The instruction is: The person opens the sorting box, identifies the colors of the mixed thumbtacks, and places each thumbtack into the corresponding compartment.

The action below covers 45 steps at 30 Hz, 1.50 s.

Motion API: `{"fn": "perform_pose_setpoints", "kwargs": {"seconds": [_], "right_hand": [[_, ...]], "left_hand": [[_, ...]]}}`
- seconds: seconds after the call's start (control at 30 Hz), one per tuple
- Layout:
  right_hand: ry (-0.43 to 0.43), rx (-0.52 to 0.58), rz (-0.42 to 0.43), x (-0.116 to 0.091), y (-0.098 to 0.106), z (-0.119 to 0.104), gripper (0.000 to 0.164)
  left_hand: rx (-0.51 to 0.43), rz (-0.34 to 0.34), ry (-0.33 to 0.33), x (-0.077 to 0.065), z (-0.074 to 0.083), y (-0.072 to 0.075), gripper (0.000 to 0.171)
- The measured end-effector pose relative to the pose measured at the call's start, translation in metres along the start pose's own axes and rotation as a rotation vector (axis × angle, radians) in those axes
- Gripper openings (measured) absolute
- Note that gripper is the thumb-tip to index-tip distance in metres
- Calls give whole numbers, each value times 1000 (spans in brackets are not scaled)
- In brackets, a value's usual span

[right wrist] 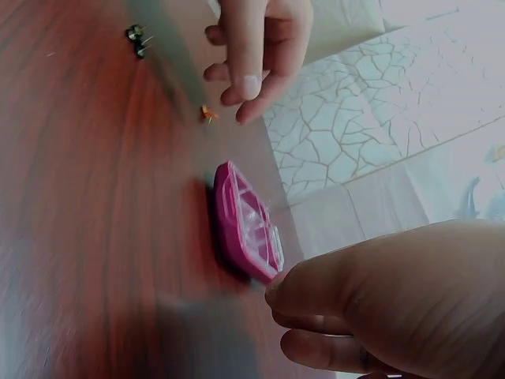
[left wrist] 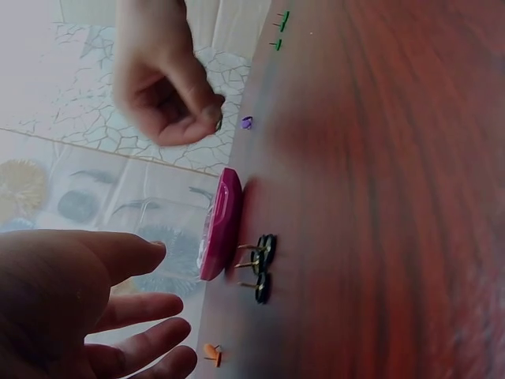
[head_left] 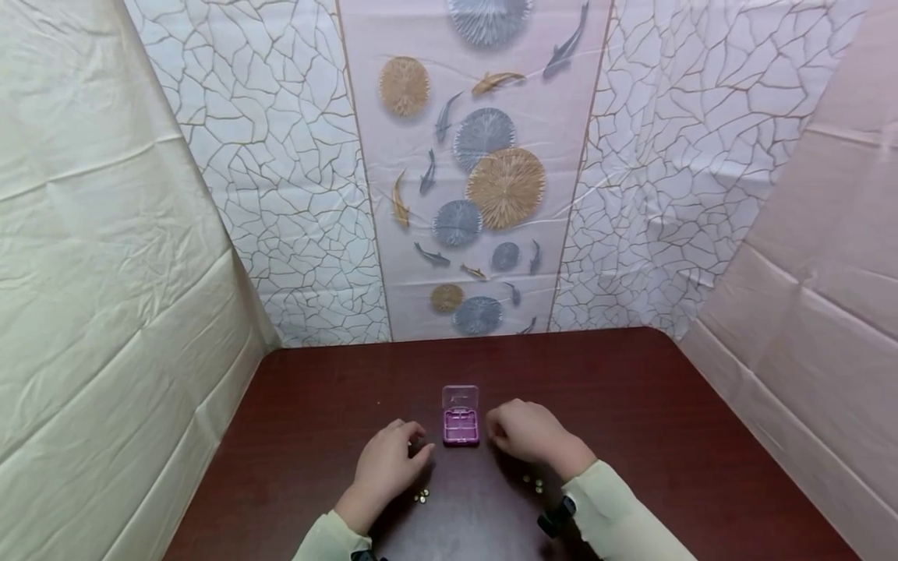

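A small pink plastic box (head_left: 461, 442) with divided compartments stands between the hands, its clear lid (head_left: 460, 396) raised. My right hand (head_left: 525, 430) is just right of it, thumb and fingers pinched together. At those fingertips a small dark green edge shows in the left wrist view, apparently a thumbtack (left wrist: 221, 103), mostly hidden. My left hand (head_left: 389, 461) lies to the left of the box with relaxed, spread fingers, holding nothing. Close by it is an orange thumbtack (left wrist: 213, 354). Several black thumbtacks (left wrist: 260, 267) with brass pins lie nearer me.
Green thumbtacks (left wrist: 280, 30) lie on the table near the right forearm. A purple thumbtack (left wrist: 247, 123) sits below the right hand. The dark red-brown table (head_left: 337, 389) ends at a patterned cloth (head_left: 477, 257), with pale cloth along both sides.
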State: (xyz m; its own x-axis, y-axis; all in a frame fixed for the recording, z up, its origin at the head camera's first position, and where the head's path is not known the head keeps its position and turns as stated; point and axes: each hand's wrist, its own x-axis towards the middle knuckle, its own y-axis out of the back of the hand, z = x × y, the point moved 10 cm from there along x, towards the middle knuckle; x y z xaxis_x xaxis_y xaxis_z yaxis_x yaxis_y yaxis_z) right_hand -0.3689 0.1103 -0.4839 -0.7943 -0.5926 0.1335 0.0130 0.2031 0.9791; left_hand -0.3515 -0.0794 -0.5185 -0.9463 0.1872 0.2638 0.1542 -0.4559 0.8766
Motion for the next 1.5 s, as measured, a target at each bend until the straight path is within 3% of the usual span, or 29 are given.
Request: {"fn": "perform_pose_setpoints", "kwargs": {"seconds": [0.23, 0.5, 0.67, 0.7, 0.87, 0.97, 1.5], "right_hand": [[10, 4, -24, 27, -9, -12, 20], [18, 5, -19, 41, -14, -15, 20], [5, 26, -41, 44, -15, -15, 7], [-1, 27, -50, 44, -15, -15, 10], [-42, -7, -88, 40, -12, -14, 56], [-63, -23, -114, 35, -10, -12, 69], [-60, 16, -156, 16, -5, -4, 71]], "left_hand": [[0, 8, 2, -2, -2, 0, 28], [-9, 13, 3, 2, 0, 6, 29], [-15, 12, 0, 1, 1, 6, 28], [-13, 11, 0, 1, 0, 6, 28], [-9, 13, 0, 1, 1, 7, 27], [-18, 15, -1, 1, 1, 7, 27], [-35, 1, 1, -2, 2, 6, 28]]}}
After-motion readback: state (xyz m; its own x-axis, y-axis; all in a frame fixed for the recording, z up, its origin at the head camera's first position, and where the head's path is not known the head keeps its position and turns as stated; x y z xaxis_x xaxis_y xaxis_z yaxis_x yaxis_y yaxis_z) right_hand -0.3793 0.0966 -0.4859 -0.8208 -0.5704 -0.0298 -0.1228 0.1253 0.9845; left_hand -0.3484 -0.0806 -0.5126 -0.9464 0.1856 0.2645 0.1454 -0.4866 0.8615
